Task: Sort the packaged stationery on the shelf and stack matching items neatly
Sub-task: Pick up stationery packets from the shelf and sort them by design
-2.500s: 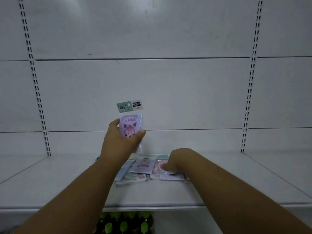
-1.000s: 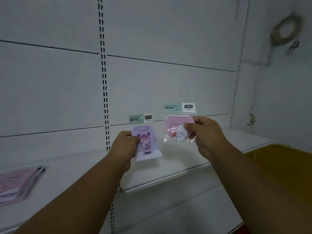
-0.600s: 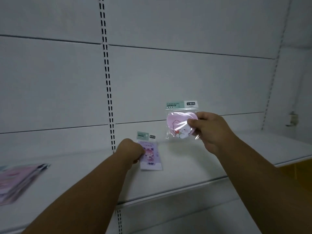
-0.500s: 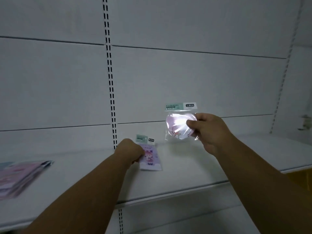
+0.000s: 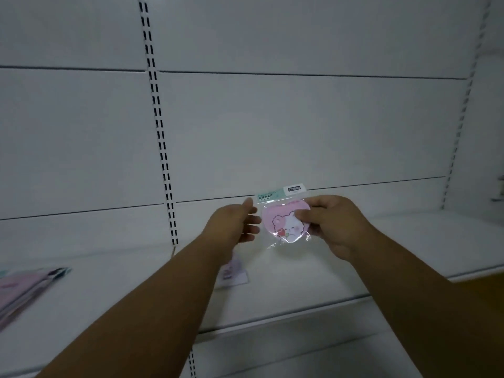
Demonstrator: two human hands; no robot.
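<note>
My right hand holds a pink heart-shaped pack with a white bear on it, upright in clear wrap with a green header card. My left hand hovers just left of the pack with fingers spread, holding nothing. Below my left forearm a purple pack with a cartoon girl lies flat on the white shelf, partly hidden by the arm. More pink packaged stationery lies piled at the far left edge of the shelf.
A slotted upright runs down the white back panel left of my hands, and another upright stands at the right. The shelf's front lip runs below my arms.
My left hand let go of the purple pack, which now lies on the shelf, and rose toward the heart pack. My right hand lowered the heart pack slightly.
</note>
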